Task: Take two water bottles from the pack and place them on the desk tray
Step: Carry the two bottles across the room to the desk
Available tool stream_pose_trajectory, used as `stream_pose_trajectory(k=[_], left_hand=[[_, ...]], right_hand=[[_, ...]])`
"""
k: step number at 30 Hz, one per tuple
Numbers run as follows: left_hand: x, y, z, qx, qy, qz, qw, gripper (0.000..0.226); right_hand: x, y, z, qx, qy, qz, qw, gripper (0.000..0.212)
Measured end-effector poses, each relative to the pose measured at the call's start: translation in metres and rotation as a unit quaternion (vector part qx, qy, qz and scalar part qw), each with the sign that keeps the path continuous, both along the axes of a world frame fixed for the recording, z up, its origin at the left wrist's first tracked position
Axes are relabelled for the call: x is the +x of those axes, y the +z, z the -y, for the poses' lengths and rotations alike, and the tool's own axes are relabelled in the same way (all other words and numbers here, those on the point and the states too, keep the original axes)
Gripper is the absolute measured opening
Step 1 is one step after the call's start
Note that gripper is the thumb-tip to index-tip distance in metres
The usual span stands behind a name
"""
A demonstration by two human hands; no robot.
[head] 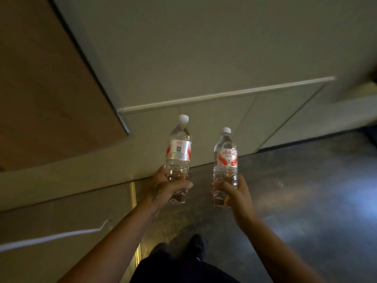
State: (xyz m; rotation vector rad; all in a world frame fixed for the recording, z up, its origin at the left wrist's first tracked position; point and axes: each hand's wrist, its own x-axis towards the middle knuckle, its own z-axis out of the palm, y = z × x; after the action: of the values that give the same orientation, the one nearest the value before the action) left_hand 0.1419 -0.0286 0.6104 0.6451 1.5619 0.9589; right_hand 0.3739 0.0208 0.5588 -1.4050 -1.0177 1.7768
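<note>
Two clear water bottles with white caps and red-and-white labels are held upright in the air, side by side and a little apart, in front of the person. The left bottle (178,158) shows the back of its label with a small square code; the left hand (166,187) is wrapped around its lower part, fingers closed on the ribbed base. The right bottle (225,166) shows red characters on its label and sits slightly lower in view; the right hand (232,193) is clamped around its lower third in the same way. Both bare forearms reach forward from the bottom of the view.

Below the bottles lies a dark, glossy floor (295,190), and the person's dark shoes (195,245) show near the bottom edge. Beyond them a pale wall (204,48) rises, with a light trim strip (224,94) running across it. A brown panel (40,88) fills the left side, and a white cord (51,237) crosses the lower left.
</note>
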Motion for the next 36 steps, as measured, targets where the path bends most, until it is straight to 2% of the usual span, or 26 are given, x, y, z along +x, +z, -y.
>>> stream_pose_trajectory(k=[3,7,11,15,17,20,23,26,30,33,36], left_hand=[[0.011,0.008,-0.013,0.004,-0.073,0.006,0.997,0.082],[0.027,0.018,-0.027,0.014,-0.174,0.012,0.985,0.055],[0.05,0.027,-0.031,0.039,-0.286,0.006,0.957,0.038],[0.087,0.031,-0.021,0.047,-0.373,0.014,0.926,0.029],[0.109,0.032,-0.011,0.044,-0.407,0.018,0.912,0.036],[0.139,0.035,0.009,0.042,-0.471,0.041,0.88,0.068],[0.168,0.038,0.031,0.043,-0.529,0.038,0.847,0.066],[0.198,0.043,0.053,0.06,-0.566,0.041,0.821,0.074],[0.235,0.045,0.084,0.065,-0.618,0.053,0.781,0.071],[0.26,0.042,0.107,0.057,-0.635,0.037,0.77,0.069],[0.285,0.044,0.127,0.053,-0.645,0.029,0.762,0.077]], right_hand=[[0.017,0.011,0.019,0.018,-0.063,0.008,0.998,0.074],[0.03,0.023,0.05,0.045,-0.161,0.006,0.986,0.074],[0.042,0.037,0.09,0.068,-0.272,0.025,0.959,0.064],[0.053,0.056,0.138,0.08,-0.362,0.051,0.928,0.078],[0.06,0.064,0.165,0.075,-0.407,0.071,0.907,0.086],[0.073,0.07,0.207,0.077,-0.465,0.081,0.878,0.083],[0.087,0.069,0.245,0.078,-0.517,0.085,0.848,0.064],[0.102,0.064,0.279,0.071,-0.565,0.09,0.817,0.053],[0.125,0.058,0.32,0.062,-0.6,0.085,0.793,0.062],[0.143,0.055,0.344,0.056,-0.618,0.072,0.781,0.076],[0.165,0.053,0.364,0.05,-0.624,0.074,0.776,0.075]])
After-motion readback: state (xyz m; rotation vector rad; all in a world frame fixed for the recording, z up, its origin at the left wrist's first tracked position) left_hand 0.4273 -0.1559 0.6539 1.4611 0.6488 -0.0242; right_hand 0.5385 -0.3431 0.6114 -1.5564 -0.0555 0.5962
